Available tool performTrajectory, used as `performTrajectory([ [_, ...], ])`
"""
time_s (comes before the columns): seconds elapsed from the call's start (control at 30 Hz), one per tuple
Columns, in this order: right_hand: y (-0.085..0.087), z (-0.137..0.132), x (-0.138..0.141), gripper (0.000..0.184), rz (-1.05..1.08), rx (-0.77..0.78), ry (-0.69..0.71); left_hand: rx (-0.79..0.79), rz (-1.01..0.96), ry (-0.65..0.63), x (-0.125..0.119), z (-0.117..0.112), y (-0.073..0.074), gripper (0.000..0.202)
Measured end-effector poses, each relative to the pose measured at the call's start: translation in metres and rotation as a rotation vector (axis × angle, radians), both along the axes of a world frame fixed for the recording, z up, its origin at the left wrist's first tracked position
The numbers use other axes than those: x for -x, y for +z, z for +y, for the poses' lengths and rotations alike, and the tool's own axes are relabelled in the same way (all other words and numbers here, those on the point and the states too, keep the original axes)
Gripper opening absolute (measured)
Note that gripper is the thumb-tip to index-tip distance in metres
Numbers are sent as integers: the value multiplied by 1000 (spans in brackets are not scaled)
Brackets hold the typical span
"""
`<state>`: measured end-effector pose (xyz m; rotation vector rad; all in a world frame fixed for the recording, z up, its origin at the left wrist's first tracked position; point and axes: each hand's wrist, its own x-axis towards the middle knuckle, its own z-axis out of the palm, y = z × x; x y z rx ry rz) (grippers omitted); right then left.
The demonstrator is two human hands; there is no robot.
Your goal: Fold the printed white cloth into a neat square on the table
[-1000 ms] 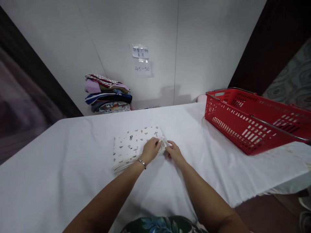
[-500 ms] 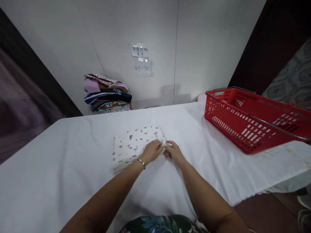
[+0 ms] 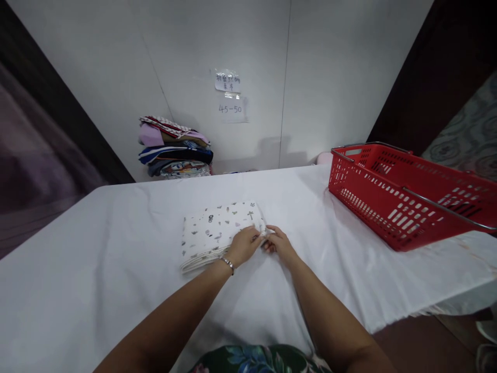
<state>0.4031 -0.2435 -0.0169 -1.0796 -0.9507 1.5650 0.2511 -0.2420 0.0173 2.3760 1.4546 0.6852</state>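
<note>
A folded white cloth with small printed plants and birds lies flat on the white-covered table. Its layered fold edge faces me. At its near right corner, my left hand is closed, pinching the cloth with thumb and fingers; a metal bracelet circles that wrist. Close beside it, my right hand pinches the same corner from the right. The exact bit of fabric between the fingertips is partly hidden by the hands.
On the right of the table stands a red plastic basket with metal handles. Beyond the far edge rises a stack of folded fabrics. Two paper labels are stuck to the wall behind.
The whole view has shifted slightly. Both hands stay at the cloth's corner with almost the same pinch, and the cloth lies as before.
</note>
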Motion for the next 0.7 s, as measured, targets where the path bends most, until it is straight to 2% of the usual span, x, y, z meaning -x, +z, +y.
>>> performTrajectory([
  [0.2, -4, 0, 0, 50, -17, -46, 19, 61, -93, -2, 1, 0, 2, 27],
  [0.47, -3, 0, 0, 55, -82, -31, 1, 18, -6, 19, -1, -3, 4, 10],
  [0.6, -5, 1, -2, 55, -91, -41, 14, -97, 31, -2, 3, -1, 11, 21],
  [0.7, -6, 1, -3, 55, -104, -34, 28, -119, 163, -75, 2, -4, 12, 24],
])
